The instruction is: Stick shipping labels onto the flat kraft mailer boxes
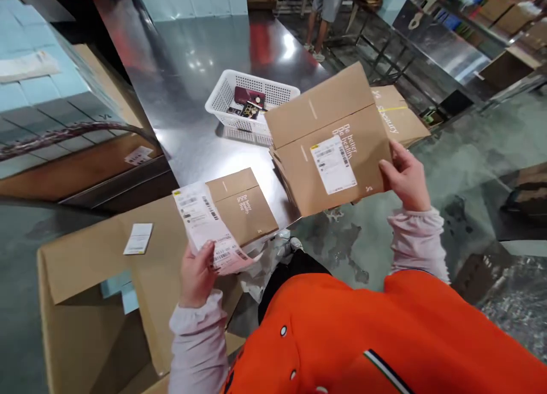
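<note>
My left hand (198, 274) pinches a sheaf of printed shipping labels (200, 217), which hangs over the edge of a smaller brown carton (245, 211) on the metal table. My right hand (405, 174) grips the right edge of a flattened brown cardboard box (307, 112), its thumb on top. That box is tilted above the table's front edge and carries white print and a stuck-on shipping label (333, 165). Behind its left corner sits a white plastic basket (226, 97) with a dark red case (249, 96) and small items inside.
A large open carton (85, 348) stands at the lower left, with a small stack of white slips (138, 238) on its flap. Pale blue boxes (38, 97) are stacked at the left. More flat cardboard (405, 120) lies beyond my right hand. Another person's legs (327, 12) show at the back.
</note>
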{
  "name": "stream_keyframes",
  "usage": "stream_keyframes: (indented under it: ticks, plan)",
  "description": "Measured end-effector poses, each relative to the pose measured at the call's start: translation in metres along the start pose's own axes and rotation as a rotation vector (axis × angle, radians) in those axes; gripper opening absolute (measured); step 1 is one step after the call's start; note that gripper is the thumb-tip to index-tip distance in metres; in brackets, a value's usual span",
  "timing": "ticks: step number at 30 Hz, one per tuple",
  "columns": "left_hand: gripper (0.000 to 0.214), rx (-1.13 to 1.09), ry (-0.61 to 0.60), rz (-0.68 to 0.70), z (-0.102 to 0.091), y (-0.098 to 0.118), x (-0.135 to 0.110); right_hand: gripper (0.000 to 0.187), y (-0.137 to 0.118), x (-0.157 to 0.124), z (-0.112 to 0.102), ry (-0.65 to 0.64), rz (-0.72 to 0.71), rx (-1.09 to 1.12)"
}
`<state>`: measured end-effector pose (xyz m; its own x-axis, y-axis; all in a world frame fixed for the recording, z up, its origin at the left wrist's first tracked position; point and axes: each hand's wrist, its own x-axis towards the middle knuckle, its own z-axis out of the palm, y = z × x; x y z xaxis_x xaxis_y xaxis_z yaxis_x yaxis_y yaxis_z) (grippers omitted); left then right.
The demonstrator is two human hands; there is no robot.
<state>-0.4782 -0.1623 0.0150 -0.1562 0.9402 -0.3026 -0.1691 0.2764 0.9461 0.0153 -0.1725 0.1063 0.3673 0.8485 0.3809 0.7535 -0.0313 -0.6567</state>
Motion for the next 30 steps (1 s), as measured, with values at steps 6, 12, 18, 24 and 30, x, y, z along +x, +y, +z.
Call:
stream_keyframes:
  ticks: [6, 12, 18, 24, 30]
  plan:
    - [0.048, -0.157, 0.013, -0.203, 0.013, -0.011, -0.027, 0.071, -0.011, 0.01, 0.015, 0.027, 0.168, -0.303]
    - [0.048, 0.0, -0.182, -0.214, 0.035, -0.029, -0.046, 0.084, -0.121, -0.116, 0.18, -0.921, 0.103, 0.65]
    - [0.041, -0.146, 0.074, -0.014, 0.022, -0.047, -0.029, 0.055, -0.144, -0.166, 0.251, -0.996, 0.302, 0.87]
    - [0.038, -0.128, 0.148, 0.0, 0.024, -0.07, -0.033, 0.024, -0.155, -0.121, 0.257, -1.026, 0.005, 0.605]
    - [0.041, 0.013, 0.428, 0.086, 0.031, -0.097, -0.03, 0.023, -0.151, -0.14, 0.269, -0.963, 0.004, 0.601]
